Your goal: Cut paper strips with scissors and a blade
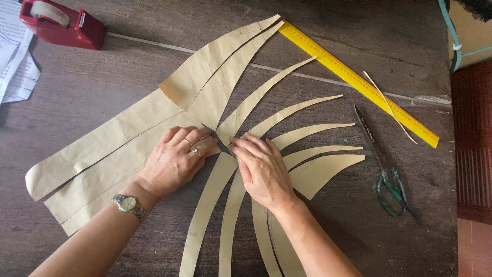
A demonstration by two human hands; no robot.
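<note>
The curved paper strips are fanned mid-bench, pressed flat by the open left hand and right hand. Scissors, a yellow ruler and a tape dispenser are set apart — lower strip ends are cut off.

The left hand and the right hand lie flat over the spot where the curved brown paper strips meet, so their joined ends are hidden. Several strips run off the bottom edge, as do both forearms. The sheets of printed paper are cut by the left edge, and their print is too small to read
</note>
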